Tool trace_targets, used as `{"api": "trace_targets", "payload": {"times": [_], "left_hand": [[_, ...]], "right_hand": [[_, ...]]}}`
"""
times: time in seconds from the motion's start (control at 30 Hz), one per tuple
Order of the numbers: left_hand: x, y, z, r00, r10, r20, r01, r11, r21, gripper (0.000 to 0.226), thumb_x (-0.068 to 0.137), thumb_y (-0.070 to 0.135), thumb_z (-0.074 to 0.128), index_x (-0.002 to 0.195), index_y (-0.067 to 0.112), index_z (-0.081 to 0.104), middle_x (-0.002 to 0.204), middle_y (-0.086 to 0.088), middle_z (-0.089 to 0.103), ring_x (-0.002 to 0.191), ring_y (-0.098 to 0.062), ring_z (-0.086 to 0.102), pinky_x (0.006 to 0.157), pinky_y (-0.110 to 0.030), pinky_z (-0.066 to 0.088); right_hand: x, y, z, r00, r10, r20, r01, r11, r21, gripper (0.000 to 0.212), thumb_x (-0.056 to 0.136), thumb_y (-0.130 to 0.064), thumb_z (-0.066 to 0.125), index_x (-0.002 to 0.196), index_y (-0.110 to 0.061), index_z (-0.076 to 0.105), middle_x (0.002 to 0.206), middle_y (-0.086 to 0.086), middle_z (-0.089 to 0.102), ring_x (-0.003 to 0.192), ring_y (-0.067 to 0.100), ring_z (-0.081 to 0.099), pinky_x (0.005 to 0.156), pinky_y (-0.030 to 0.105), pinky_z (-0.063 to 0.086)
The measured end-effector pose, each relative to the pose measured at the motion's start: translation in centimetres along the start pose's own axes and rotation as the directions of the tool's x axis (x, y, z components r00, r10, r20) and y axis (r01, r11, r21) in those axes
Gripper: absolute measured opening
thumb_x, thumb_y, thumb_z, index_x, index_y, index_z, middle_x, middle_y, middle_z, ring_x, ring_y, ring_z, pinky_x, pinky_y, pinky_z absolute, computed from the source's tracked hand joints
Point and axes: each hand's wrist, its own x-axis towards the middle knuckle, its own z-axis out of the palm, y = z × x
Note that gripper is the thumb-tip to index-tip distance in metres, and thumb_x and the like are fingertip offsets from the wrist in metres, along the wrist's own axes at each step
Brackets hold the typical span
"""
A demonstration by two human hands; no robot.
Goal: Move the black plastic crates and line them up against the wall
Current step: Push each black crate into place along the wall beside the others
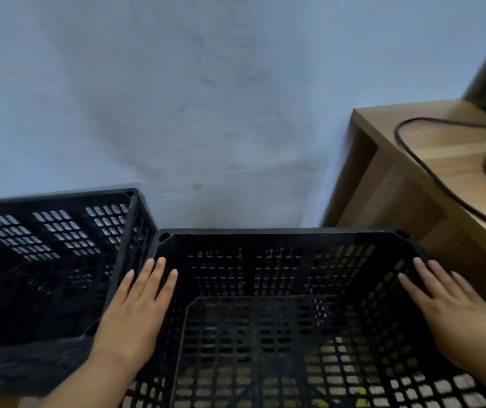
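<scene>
A black perforated plastic crate point(280, 235) fills the lower middle of the head view, its far rim close to the pale blue wall point(206, 98). My left hand point(134, 313) lies flat on its left rim, fingers extended and slightly apart. My right hand point(459, 316) rests flat on the right rim in the same way. Neither hand curls around the rim. A second black crate point(59, 198) stands to the left, against the wall, its right side touching or nearly touching the first crate.
A wooden desk point(389, 178) stands at the right, close beside the crate, with a black cable point(406, 148) looping over its top and a dark object at the upper right corner. Floor shows through the crate's bottom holes.
</scene>
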Motion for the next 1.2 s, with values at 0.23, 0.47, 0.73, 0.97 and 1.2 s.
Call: {"api": "trace_targets", "payload": {"times": [0.23,0.47,0.73,0.97,1.2], "left_hand": [[6.7,-3.6,2.0,1.000,0.009,-0.024,-0.010,1.000,-0.030,0.108,0.026,-0.007,0.078,0.129,0.008,0.049,0.140,-0.019,0.045,0.143,-0.016,-0.016,0.115,-0.033,-0.010],[12.3,-5.6,5.5,0.998,-0.057,0.005,0.058,0.997,-0.053,0.108,0.029,-0.009,0.076,0.132,0.007,0.046,0.140,-0.019,0.045,0.144,-0.016,-0.015,0.113,-0.033,-0.004],[17.1,-5.9,6.3,0.987,-0.159,0.009,0.159,0.986,-0.053,0.112,0.033,-0.010,0.076,0.136,0.006,0.037,0.146,-0.020,0.035,0.144,-0.020,-0.014,0.114,-0.036,-0.005],[17.7,-6.2,5.8,0.974,-0.212,0.083,0.218,0.973,-0.075,0.122,0.029,-0.006,0.076,0.140,0.011,0.028,0.153,-0.015,0.017,0.145,-0.022,-0.012,0.115,-0.036,-0.013],[17.2,-6.0,6.0,0.966,-0.209,0.150,0.220,0.974,-0.057,0.113,0.032,0.003,0.079,0.136,0.010,0.036,0.149,-0.017,0.027,0.145,-0.021,-0.011,0.116,-0.037,-0.009]], "right_hand": [[6.8,-1.8,-2.6,0.998,0.034,-0.057,-0.027,0.993,0.115,0.077,0.093,-0.016,0.036,0.128,-0.022,-0.032,0.135,0.002,-0.041,0.142,0.024,-0.025,0.118,0.038,-0.007],[15.3,-3.2,-2.8,0.984,0.021,-0.176,0.009,0.986,0.168,0.083,0.088,-0.015,0.041,0.137,-0.026,-0.026,0.144,0.006,-0.033,0.140,0.020,-0.027,0.116,0.036,-0.011],[23.6,-1.5,-3.0,0.905,-0.060,-0.421,0.088,0.995,0.046,0.111,0.033,-0.004,0.082,0.137,-0.013,0.042,0.144,0.021,0.038,0.145,0.018,-0.019,0.115,0.030,-0.011],[24.3,-0.9,-3.0,0.930,-0.075,-0.359,0.130,0.983,0.131,0.132,0.031,-0.009,0.081,0.147,-0.022,0.019,0.158,0.002,-0.016,0.145,0.017,-0.018,0.115,0.030,-0.011],[24.6,-1.4,-1.9,0.938,-0.069,-0.339,0.112,0.988,0.109,0.139,0.038,-0.027,0.084,0.150,-0.025,0.002,0.157,-0.003,-0.019,0.144,0.028,0.009,0.105,0.044,0.019]]}}
